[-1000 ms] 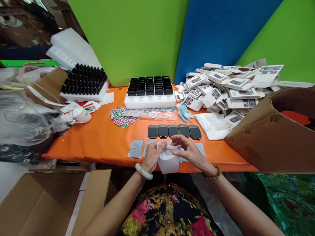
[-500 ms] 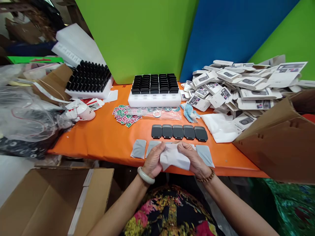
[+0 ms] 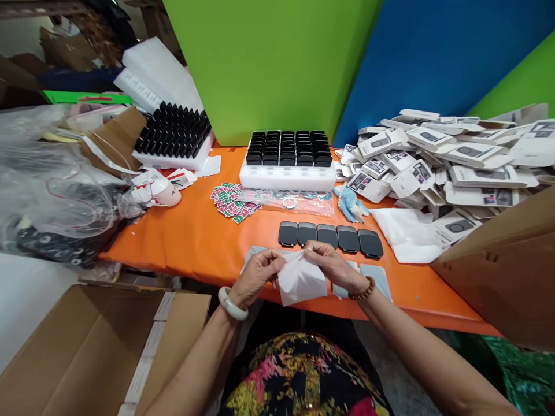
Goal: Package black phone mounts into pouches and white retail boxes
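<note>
My left hand point(image 3: 261, 273) pinches the left upper edge of a thin white bag point(image 3: 302, 283), and my right hand point(image 3: 332, 263) pinches its top edge. The bag is creased and hangs between them over the table's front edge. Just beyond my hands, several flat black devices point(image 3: 327, 235) lie side by side in a row. Grey-blue wrapped pieces point(image 3: 376, 280) form a nearer row, partly hidden behind my hands and the bag.
A white foam tray point(image 3: 287, 177) holds rows of black devices at the back; a second foam tray point(image 3: 195, 159) stands left. Small printed boxes point(image 3: 407, 156) pile up at right beside white sheets point(image 3: 401, 234). Stickers point(image 3: 232, 202) lie centre-left. Cardboard boxes point(image 3: 503, 266) flank the orange table point(image 3: 173, 242).
Both hands have shifted their grip toward the bag's upper edge, and the left wrist has moved outward. The camera view has turned slightly left.
</note>
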{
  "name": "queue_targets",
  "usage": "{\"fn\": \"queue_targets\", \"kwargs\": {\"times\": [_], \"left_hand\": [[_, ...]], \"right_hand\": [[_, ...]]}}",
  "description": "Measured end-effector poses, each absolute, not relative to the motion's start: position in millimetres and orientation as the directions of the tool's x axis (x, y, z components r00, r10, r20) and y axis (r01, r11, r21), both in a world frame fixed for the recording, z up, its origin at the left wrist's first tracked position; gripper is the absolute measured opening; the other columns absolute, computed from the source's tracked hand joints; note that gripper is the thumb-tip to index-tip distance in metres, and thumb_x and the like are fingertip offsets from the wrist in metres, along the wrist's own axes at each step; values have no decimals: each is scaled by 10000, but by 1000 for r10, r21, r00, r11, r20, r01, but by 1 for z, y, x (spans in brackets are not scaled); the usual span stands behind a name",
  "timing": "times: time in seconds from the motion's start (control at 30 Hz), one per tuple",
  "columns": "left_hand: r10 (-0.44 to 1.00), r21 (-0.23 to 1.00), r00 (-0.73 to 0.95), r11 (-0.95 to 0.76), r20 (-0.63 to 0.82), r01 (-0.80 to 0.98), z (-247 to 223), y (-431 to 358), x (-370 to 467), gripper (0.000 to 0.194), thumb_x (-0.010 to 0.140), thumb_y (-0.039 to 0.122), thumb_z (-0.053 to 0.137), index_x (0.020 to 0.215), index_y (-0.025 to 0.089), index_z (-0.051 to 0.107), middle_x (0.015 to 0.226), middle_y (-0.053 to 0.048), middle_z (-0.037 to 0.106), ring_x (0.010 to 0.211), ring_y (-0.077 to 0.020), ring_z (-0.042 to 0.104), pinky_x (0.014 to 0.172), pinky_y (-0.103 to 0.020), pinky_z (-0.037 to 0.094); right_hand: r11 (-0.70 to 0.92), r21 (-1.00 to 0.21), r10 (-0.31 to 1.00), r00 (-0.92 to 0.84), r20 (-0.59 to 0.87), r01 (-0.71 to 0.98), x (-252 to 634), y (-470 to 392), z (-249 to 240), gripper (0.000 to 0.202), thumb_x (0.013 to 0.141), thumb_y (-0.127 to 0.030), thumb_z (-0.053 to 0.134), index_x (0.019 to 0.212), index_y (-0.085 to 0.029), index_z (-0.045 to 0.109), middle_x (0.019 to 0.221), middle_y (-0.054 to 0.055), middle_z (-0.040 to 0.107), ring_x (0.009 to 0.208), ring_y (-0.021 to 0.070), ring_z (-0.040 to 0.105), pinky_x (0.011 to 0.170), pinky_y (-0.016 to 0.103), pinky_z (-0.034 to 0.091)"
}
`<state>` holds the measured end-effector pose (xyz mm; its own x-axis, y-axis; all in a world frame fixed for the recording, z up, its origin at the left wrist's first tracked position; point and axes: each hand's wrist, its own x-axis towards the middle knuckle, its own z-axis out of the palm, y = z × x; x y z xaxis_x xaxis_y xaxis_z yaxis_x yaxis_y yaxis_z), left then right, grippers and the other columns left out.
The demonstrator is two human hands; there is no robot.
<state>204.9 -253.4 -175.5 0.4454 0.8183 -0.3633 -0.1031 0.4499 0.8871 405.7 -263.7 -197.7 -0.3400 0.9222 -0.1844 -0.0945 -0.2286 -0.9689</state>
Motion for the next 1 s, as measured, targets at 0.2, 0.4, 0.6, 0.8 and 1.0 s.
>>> {"fn": "queue_targets", "kwargs": {"times": [0.2,0.4,0.6,0.8,1.0], "left_hand": [[919,876,385,-112,-89,469,-177,-240,187,117,770,170,626,663,163,671,713,-18,662,752,-153,579,713,-262,415],[875,770,482,-275,-48,575,-174,-237,185,106,779,100,629,710,167,673,776,-40,697,799,-176,622,757,-282,439],[862,732,507,-338,-12,592,-179,-236,182,104,785,77,624,747,167,659,850,-56,707,857,-188,637,807,-301,455],[857,713,515,-375,22,593,-178,-236,187,106,771,66,640,748,164,673,822,-52,710,822,-190,647,786,-303,468],[813,727,561,-478,154,493,-168,-241,197,113,789,78,632,761,175,682,844,-53,713,841,-182,660,783,-288,488]], "right_hand": [[158,-729,966,-257,-26,666,421,-202,-211,212,824,-360,606,939,-182,596,968,77,602,840,207,551,722,312,405],[254,-406,921,-347,-174,878,402,-155,-225,587,618,-298,803,1118,-142,539,1096,151,586,1024,314,530,819,363,399],[198,-530,894,-374,-248,825,400,-135,-220,376,554,-256,806,806,-187,536,857,44,580,765,199,517,636,275,348],[112,-823,927,-358,-115,556,411,-158,-201,236,667,-268,669,702,-204,444,702,-41,470,636,122,435,590,257,340],[19,-998,983,-183,31,-68,418,-217,-160,296,691,-315,739,735,-213,464,688,-50,501,608,107,461,560,253,380]]}}
